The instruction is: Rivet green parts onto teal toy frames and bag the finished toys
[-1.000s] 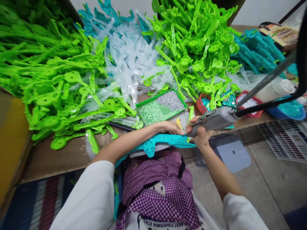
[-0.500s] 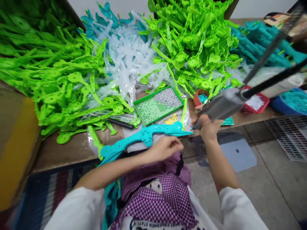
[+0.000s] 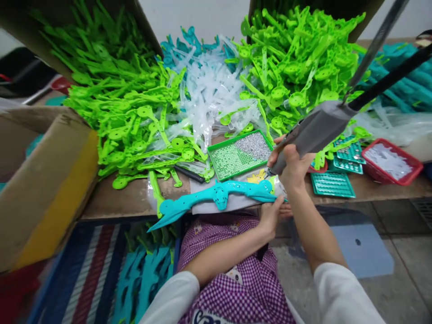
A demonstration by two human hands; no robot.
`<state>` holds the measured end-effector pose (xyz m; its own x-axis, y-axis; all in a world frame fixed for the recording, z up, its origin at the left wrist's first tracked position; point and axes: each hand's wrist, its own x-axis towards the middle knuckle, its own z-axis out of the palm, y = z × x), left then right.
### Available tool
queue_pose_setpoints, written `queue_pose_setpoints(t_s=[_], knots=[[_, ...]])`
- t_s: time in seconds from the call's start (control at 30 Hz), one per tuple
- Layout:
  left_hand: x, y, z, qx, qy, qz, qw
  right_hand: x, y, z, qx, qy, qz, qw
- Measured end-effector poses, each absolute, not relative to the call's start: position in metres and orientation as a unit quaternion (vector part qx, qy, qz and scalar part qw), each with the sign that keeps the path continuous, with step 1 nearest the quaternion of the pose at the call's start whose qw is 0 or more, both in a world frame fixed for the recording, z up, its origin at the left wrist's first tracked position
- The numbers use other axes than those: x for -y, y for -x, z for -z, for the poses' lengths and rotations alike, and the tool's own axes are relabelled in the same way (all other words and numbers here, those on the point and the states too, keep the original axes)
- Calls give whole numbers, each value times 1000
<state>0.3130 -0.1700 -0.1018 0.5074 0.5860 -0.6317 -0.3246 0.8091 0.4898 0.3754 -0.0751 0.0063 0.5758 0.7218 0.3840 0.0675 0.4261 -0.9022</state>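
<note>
My right hand is wrapped round a grey electric screwdriver, tilted with its bit pointing down and left. Just below the bit is the right end of a turquoise wing-shaped plastic part, which lies along the table's front edge. My left hand grips that part's right tip, thumb above and fingers beneath. A lime green piece shows beside the part's right end, partly hidden. Behind the part stands a green tray with small silver screws.
Lime green plastic arms are heaped at left and right, with clear bags between. A red basket of white pieces and turquoise trays sit on the right. A cardboard box stands at left; a blue crate holds turquoise parts below.
My left hand has moved right and down onto the turquoise part's right tip. The view has swung left, showing more of the cardboard box and crate. The screwdriver stays in my right hand.
</note>
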Motion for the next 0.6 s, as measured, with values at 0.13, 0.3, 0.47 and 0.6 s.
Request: queue_pose_setpoints(t_s=[0.13,0.3,0.47,0.6], knots=[[176,-314,110,-413,-190,-281,845,25,-366,4,435,494,-225,719],[175,-313,110,-411,-184,-260,854,1,-363,33,419,499,-258,714],[174,-312,107,-397,-167,-254,866,6,-364,47,413,502,-262,713],[173,-310,104,-393,-158,-250,870,2,-364,51,411,514,-260,707]])
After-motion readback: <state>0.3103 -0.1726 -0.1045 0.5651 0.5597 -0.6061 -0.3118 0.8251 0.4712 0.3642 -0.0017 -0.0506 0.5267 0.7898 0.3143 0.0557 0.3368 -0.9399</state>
